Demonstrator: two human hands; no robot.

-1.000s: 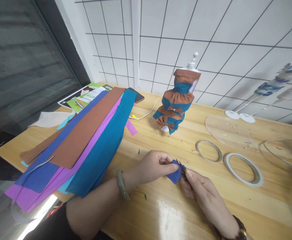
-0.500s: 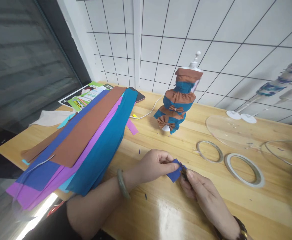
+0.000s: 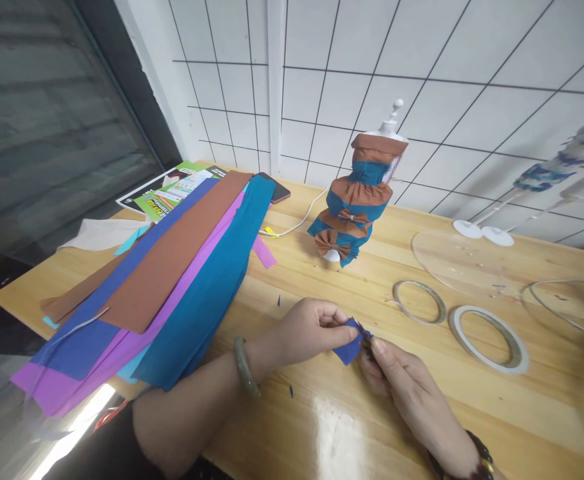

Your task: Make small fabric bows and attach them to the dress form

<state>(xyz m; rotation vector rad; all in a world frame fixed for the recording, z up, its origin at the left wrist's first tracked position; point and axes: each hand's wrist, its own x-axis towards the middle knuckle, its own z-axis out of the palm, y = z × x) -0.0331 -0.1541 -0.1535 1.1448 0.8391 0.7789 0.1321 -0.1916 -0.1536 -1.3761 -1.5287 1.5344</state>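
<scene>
My left hand (image 3: 317,331) pinches a small piece of blue crepe paper (image 3: 347,351) between thumb and fingers, just above the wooden table. Closed around small dark scissors (image 3: 367,345), my right hand (image 3: 406,377) meets the paper's right edge. The fingers cover most of the scissors, and their dark blades lie against the paper. Small blue scraps (image 3: 291,392) lie on the tabletop near my left wrist. Beyond my hands stands a miniature dress form (image 3: 355,200) in a brown and teal crepe paper outfit with bows.
Long crepe paper strips (image 3: 172,267) in brown, blue, purple and teal overlap on the left. Two tape rolls (image 3: 516,360) lie to the right, near a clear round sheet (image 3: 442,257). A phone (image 3: 279,193), a white cable (image 3: 306,217) and white stands (image 3: 467,229) are farther back.
Both hands keep almost the same position on the blue paper and scissors. The whole view has shifted very slightly.
</scene>
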